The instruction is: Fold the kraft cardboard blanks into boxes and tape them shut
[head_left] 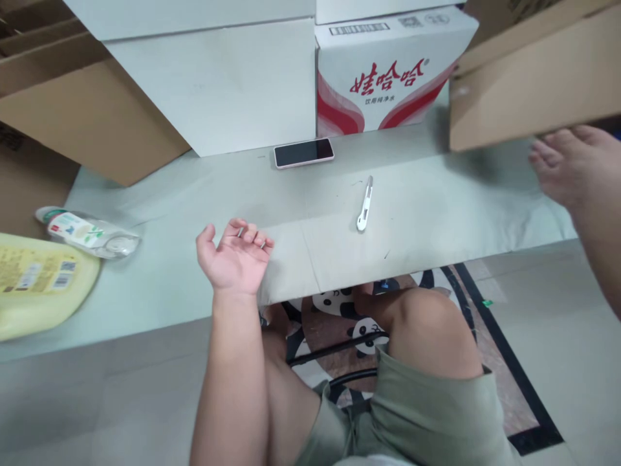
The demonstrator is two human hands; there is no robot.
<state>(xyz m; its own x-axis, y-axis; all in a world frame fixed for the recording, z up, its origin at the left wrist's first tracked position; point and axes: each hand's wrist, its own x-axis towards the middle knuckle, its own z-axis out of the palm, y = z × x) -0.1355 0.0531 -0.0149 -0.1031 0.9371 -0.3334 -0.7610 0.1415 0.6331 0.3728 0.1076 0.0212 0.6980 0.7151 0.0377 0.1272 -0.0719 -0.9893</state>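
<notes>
My left hand [237,259] lies palm up at the front edge of the table, fingers loosely curled and apart, with nothing in it. At the right, my right hand [575,165] is closed at the lower edge of a brown cardboard box [533,84]. Part of its grip is hidden behind the cardboard, and the box looks tilted. Between the hands, a white utility knife [365,206] lies on the pale green tabletop [310,213]. Behind it rests a phone [304,153] with a dark screen.
A white carton with red lettering [388,77] and a plain white box [218,84] stand at the back. More brown cardboard [111,116] leans at left. A clear plastic bottle [92,233] lies beside a yellow jug [43,285]. A panda-patterned mat [334,301] is below.
</notes>
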